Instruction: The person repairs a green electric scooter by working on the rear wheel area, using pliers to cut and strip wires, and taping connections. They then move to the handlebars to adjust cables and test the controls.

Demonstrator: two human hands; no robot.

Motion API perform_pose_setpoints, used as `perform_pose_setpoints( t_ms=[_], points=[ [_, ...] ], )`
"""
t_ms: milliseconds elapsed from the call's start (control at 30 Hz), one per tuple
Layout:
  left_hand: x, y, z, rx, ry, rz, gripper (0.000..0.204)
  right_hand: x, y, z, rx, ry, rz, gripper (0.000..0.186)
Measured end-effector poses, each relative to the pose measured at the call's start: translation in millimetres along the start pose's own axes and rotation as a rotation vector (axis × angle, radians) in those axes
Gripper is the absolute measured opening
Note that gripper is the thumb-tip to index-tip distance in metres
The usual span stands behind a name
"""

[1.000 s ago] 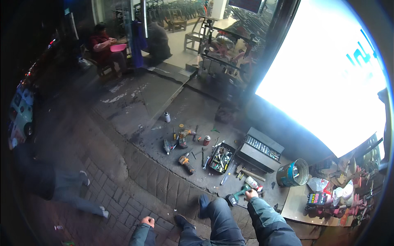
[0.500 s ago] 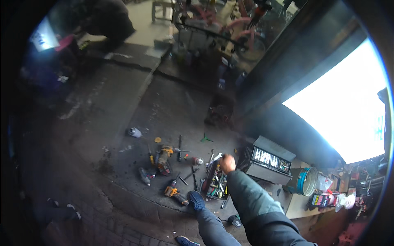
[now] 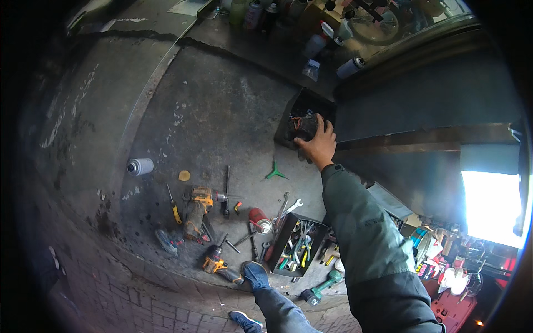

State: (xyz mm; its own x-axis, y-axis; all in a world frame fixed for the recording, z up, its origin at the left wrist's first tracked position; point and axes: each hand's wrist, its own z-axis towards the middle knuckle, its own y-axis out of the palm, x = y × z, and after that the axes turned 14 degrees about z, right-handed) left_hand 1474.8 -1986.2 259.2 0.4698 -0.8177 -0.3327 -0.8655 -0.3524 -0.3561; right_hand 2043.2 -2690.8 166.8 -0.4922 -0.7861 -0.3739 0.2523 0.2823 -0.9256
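Observation:
My right hand [image 3: 319, 145] reaches over the near side of a black bin [image 3: 283, 133] at the back right. Thumb and fingers are spread apart at a dark, bulky item [image 3: 302, 126] in the bin; its kind is too dim to make out, and whether I touch it I cannot tell. Something orange shows beside it. Just in front of the bin lies a green three-armed wrench [image 3: 275, 171]. Nearer to me stands an open tray of hand tools [image 3: 300, 221], with pliers and screwdrivers inside. My left hand is out of view.
Around my foot lie a yellow drill [image 3: 214, 261], a larger yellow power tool [image 3: 199, 213], a green cordless tool [image 3: 322, 287], a red can [image 3: 259, 218] and wrenches [image 3: 288, 208]. A white can [image 3: 140, 167] lies at left. Bottles [image 3: 316, 43] stand at the back.
My right hand has left the tool tray and moved up and away to the black bin, its fingers now spread. The view has shifted, bringing the bin closer.

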Motion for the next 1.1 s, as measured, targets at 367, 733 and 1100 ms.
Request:
perform_pose_setpoints(
  t_ms=[367,733,1100],
  points=[
    [48,-40,74,0.215,0.329,0.008,0.036,-3,-31,-26,0.185,0.237,0.680,0.033],
    [306,-263,-169,-0.741,1.076,-1.268,0.071,-128,-292,-246,-0.687,0.250,1.475,0.033],
    [20,-240,-314,-0.236,1.039,-1.418,0.034,-255,-400,-536,-1.193,0.087,1.550,0.047]
  ],
)
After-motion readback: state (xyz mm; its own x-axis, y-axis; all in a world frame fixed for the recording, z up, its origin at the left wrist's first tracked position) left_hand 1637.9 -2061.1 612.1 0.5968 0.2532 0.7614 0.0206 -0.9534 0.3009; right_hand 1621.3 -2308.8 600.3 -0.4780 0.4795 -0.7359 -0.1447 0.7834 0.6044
